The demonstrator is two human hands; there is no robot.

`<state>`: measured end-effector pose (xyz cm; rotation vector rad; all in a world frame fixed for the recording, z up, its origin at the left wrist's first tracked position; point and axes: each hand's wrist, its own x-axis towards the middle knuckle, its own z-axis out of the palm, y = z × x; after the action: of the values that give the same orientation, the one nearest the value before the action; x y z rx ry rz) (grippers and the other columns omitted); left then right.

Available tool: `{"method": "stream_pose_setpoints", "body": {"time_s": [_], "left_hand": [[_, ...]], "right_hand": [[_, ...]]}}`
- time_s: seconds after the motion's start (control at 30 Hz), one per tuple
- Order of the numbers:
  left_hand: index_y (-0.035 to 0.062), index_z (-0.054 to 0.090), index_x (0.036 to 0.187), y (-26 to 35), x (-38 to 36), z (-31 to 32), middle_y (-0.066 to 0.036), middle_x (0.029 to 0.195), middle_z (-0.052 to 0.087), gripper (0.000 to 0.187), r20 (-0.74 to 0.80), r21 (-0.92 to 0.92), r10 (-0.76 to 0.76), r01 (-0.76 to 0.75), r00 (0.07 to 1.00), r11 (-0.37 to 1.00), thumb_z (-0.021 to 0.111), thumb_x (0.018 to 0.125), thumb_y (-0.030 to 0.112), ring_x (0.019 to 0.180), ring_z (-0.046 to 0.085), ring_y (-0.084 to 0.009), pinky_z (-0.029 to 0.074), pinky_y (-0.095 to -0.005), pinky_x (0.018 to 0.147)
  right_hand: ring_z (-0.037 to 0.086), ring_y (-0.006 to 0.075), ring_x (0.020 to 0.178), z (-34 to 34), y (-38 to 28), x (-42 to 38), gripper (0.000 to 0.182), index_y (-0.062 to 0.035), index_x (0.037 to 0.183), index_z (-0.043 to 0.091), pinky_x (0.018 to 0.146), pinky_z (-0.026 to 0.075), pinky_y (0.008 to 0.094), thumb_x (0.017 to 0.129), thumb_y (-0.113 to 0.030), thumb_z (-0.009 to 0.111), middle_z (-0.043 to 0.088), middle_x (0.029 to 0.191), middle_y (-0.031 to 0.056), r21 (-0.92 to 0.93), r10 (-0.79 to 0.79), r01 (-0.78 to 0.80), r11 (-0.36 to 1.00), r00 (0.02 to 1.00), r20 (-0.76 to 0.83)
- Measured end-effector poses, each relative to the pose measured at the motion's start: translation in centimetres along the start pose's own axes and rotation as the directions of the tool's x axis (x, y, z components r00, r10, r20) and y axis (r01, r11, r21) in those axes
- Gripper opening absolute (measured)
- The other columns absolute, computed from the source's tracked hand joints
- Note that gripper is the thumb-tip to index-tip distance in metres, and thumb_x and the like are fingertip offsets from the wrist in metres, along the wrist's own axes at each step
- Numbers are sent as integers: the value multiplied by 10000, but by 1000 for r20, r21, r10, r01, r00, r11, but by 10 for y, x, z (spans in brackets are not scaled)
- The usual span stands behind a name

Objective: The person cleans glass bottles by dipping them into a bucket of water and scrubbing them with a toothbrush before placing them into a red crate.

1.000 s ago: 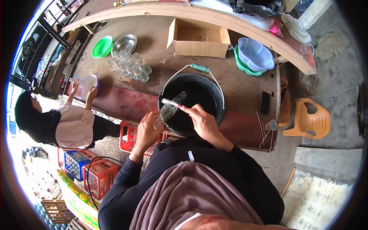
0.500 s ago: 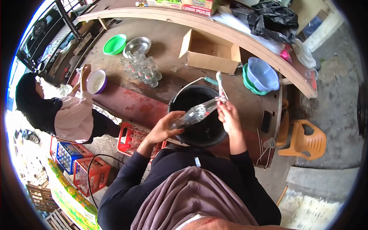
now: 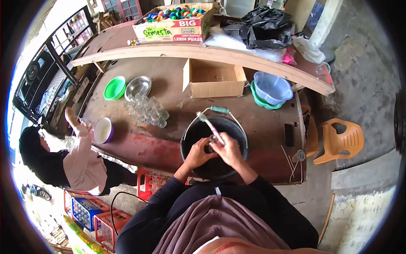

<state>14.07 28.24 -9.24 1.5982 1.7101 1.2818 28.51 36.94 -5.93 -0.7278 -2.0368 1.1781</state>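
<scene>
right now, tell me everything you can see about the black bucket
The bucket is round, black and wide-mouthed, and looks like plastic. Its wire handle, fitted with a green grip, leans over the far side of the rim. The bucket appears upright on the near part of the brown table. Its inside is too dark to show any contents. The left hand and right hand are over the mouth, hiding part of it; whether either touches the bucket can't be told.
</scene>
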Motion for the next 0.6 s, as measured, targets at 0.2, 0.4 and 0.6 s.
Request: {"method": "stream_pose_setpoints", "body": {"time_s": [0.2,0.4,0.6], "left_hand": [[42,653,990,-18,-9,8,-143,850,702,404,-33,127,-204,206,978,970,825,670,218,796,700,-300,544,-383,734],[41,666,940,-13,-12,0,-138,825,721,350,-113,103,-341,352,933,930,810,658,188,781,716,-274,554,-363,726],[-6,647,965,-4,-9,-6,-147,816,730,352,-317,-74,-370,367,873,927,826,717,168,763,721,-175,549,-311,706]], "right_hand": [[657,328,781,5,26,-11,265,-12,1087,581,690,511,416,884,-155,675,642,889,174,-44,-20,27,999,989,144],[661,415,910,-12,46,-31,343,-42,1244,566,796,543,493,929,-111,448,627,1097,210,-688,406,-228,689,908,106],[636,386,920,-9,11,-30,426,-125,1331,547,786,535,441,914,-50,503,621,1026,164,-491,207,-129,862,972,108]]}}
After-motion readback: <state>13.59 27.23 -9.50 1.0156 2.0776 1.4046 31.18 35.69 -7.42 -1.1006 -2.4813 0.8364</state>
